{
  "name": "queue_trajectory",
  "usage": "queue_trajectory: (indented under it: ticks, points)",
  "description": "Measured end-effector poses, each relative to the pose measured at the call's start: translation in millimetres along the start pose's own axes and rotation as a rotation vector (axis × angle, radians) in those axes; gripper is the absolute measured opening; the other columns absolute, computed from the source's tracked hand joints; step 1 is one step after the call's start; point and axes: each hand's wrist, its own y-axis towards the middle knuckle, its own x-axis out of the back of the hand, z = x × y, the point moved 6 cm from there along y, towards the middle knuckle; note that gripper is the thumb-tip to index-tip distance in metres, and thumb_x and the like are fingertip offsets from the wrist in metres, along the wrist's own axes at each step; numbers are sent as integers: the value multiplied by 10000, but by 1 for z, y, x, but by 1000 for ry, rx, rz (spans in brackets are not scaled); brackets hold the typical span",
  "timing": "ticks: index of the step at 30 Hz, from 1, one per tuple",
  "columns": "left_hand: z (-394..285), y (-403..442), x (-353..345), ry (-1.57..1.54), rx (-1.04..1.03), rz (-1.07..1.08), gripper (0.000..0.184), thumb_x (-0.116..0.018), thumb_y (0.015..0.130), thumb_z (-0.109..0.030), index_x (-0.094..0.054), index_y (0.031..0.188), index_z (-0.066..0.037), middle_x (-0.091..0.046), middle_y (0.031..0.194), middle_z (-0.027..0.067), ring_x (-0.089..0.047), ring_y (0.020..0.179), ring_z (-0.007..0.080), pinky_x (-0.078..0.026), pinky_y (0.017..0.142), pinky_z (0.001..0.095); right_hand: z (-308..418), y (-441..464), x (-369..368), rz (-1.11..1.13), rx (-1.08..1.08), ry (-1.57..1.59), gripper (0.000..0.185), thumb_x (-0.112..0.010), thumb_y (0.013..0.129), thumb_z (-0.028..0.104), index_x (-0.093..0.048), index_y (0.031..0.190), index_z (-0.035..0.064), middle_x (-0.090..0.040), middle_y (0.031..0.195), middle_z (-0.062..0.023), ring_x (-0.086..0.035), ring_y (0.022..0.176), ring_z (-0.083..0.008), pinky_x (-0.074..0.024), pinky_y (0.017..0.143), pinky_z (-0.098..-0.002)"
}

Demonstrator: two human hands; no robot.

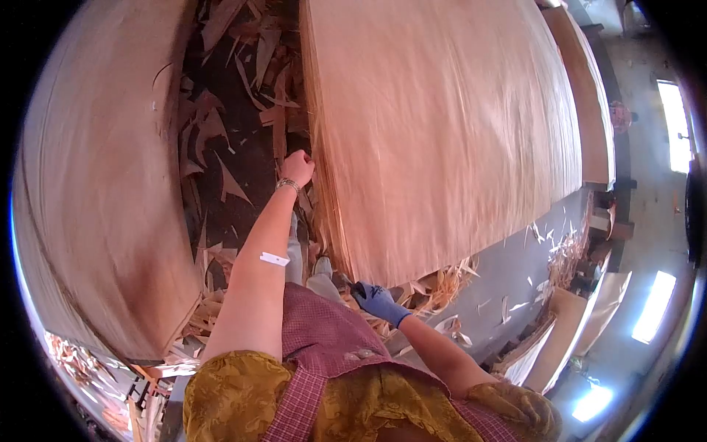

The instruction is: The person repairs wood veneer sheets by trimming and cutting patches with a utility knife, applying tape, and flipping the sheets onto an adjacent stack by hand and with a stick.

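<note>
A tall stack of thin wood sheets (442,132) lies in front of me, its long side edge facing left. My left hand (298,168), bare with a bracelet at the wrist, is closed at that side edge; whatever its fingers hold is too small to make out. At the stack's near corner is my right hand (379,302), in a blue-grey glove with dark fingertips. Its fingers are curled round something dark that I cannot make out.
Another wood stack (110,169) stands on the left. Torn veneer scraps (232,180) litter the dark floor between the stacks and below the near edge. More sheets (563,331) lean at the lower right. Bright windows (674,125) are at the far right.
</note>
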Motion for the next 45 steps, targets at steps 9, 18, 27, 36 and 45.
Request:
queue_trajectory:
  ticks: [9, 18, 27, 36, 45]
  points:
    - [7, -44, 17, -10, -82, -19, 161, -645, 795, -193, -664, 832, -37, -681, 907, 189, -656, 883, 353, -523, 798, 432, 41, 126, 106, -299, 127, -69, 211, -522, 964, 250, -543, 1098, 88, -655, 726, -121, -659, 620, -315, -520, 580, -411]
    - [235, -242, 18, 398, 195, 340, 318, -616, 800, -258, -703, 967, -1, -675, 1002, 243, -665, 945, 378, -536, 791, 464, 107, 148, 115, -285, 212, 56, 217, -498, 952, 265, -522, 1049, 73, -648, 864, -237, -625, 822, -454, -491, 697, -540]
    - [392, -579, 93, -86, 1055, -402, 455, -561, 871, -257, -540, 1261, -21, -606, 1225, 181, -543, 1208, 319, -328, 1092, 452, 151, 41, -26, 34, 432, -198, 328, -645, 869, 374, -624, 945, 56, -669, 888, -191, -657, 837, -366, -505, 711, -433]
    - [342, -649, 309, -3, 932, -1414, 593, -634, 858, -352, -440, 1328, -48, -609, 1165, 193, -546, 1145, 356, -374, 1033, 414, 216, 15, -139, 264, 762, -124, 268, -610, 893, 241, -667, 1066, 45, -697, 1024, -151, -672, 951, -284, -516, 832, -370]
    - [332, -561, 298, -775, 394, -898, 395, -411, 994, -337, -574, 824, -20, -569, 709, 134, -535, 649, 245, -448, 632, 421, 503, -1, -202, 819, 364, 674, 367, -527, 986, 292, -530, 1285, 77, -656, 1043, -139, -668, 895, -258, -555, 777, -405]
